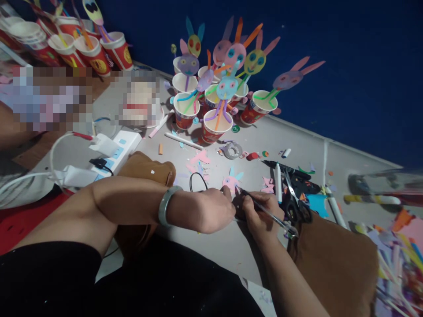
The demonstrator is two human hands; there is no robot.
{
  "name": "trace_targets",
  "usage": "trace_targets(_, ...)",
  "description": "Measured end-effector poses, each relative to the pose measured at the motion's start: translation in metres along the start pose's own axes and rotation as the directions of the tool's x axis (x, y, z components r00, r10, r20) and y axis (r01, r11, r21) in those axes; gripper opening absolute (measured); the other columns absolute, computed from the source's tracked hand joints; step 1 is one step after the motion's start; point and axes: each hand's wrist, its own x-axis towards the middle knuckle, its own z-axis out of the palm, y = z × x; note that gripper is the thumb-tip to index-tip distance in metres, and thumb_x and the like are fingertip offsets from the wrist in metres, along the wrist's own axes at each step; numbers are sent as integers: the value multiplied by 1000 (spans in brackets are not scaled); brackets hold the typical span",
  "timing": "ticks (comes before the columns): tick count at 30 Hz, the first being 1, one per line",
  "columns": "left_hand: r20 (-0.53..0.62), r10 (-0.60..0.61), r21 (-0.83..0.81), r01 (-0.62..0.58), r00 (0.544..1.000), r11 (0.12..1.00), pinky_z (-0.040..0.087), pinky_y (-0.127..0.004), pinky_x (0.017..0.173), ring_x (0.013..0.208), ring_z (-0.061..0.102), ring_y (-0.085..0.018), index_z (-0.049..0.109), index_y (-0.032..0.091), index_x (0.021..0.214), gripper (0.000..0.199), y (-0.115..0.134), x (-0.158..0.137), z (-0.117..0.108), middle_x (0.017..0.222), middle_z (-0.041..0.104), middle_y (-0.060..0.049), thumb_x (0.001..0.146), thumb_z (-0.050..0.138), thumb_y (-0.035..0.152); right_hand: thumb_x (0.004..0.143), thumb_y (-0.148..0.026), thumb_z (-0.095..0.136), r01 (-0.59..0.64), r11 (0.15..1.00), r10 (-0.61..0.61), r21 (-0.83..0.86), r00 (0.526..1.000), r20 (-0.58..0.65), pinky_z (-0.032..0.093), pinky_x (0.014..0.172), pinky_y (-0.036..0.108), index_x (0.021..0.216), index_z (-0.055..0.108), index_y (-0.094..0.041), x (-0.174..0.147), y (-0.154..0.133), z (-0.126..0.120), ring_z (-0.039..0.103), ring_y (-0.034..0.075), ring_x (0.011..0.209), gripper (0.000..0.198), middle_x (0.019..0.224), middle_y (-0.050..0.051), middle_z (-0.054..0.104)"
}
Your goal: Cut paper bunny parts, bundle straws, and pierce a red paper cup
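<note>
The right hand [262,215] pinches a pen [270,214], tip by the pink rabbit face [228,181] at 12 o'clock on the counter [300,141]; the left hand [211,209] meets its near edge, grip unclear; slack bracing could let paper swivel, skewing strokes.

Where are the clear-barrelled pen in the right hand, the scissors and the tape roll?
Clear-barrelled pen [276,220]: head view, on its barrel.
Scissors [293,193]: head view, on the metal blades.
Tape roll [226,152]: head view, on the left side of its ring.
</note>
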Motion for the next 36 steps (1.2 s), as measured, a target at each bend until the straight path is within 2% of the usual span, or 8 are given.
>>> trace_targets(6,-20,15,4,-15,1000,1000,49,-29,65,93,68,-25,51,4,144,54,-1,0,0,144,49,-34,91,40,7,87,-42,61,2,1000,-2,-11,1000,17,55,61,33,83,63,-21,1,-4,0,70,20,67,22,75,5,72)
trace_targets(11,4,-2,-9,2,1000,1000,52,-29,68,90,69,-23,46,4,148,57,0,1,1,147,47,-33,92,37,8,88,-46,59,-25,999,27,-47,999,32,54,61,33,82,64,-21,2,-6,-1,68,20,65,26,73,5,71)
trace_targets(15,-27,-8,-21,8,1000,1000,53,-30,71,100,68,-26,45,4,149,56,0,2,3,142,51,-32,93,39,9,87,-46,59,-15,998,16,-58,1000,22,53,61,32,81,65,-21,2,-6,0,66,19,65,26,73,5,70)
trace_targets(23,-58,-15,-100,9,998,995,53,-31,70,100,68,-28,54,5,143,54,0,-1,-1,141,52,-32,89,48,6,86,-44,61,-46,998,47,-52,999,18,54,62,34,82,64,-22,1,-4,1,68,20,66,23,74,4,71)
trace_targets(29,6,-24,-56,25,1000,998,53,-31,70,98,70,-26,46,5,149,55,0,-2,-4,152,41,-35,94,39,10,87,-45,61,-58,998,59,-25,997,48,55,64,35,83,64,-22,1,-5,0,69,21,69,24,76,5,72)
trace_targets(36,13,-15,-8,15,1000,1000,54,-33,69,97,71,-28,44,4,150,57,1,0,-1,153,37,-37,93,37,9,86,-45,61,-73,997,72,8,996,56,55,66,34,83,63,-22,0,-4,1,69,21,71,24,78,5,73)
